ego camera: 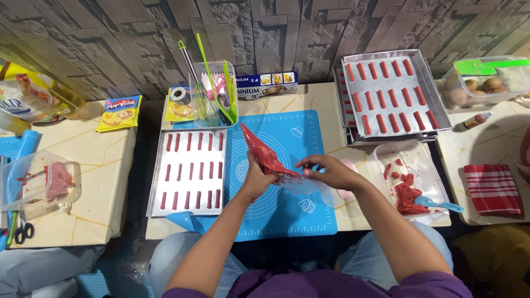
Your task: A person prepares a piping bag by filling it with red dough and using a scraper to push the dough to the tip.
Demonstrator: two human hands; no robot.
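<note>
Left hand [255,179] clenched around red piping bag [264,153], tip tilted up and away, above blue mat [287,209]. Right hand [330,171] pinching bag's clear open end, fingers closed on the plastic. Left of mat, tray [190,174] with rows of red strips. Right, bowl [411,179] smeared with red batter, blue spatula [439,205] inside. Farther back, stacked trays [389,94] with more strips, tub of utensils [212,94], eggs [475,85] in a box.

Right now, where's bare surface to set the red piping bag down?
Free: the blue mat right of the red piping bag, bordered by the stacked trays; also the mat's near edge below both hands. Crowded: the left tray full of red strips, the utensil tub behind, and the smeared bowl at right.
</note>
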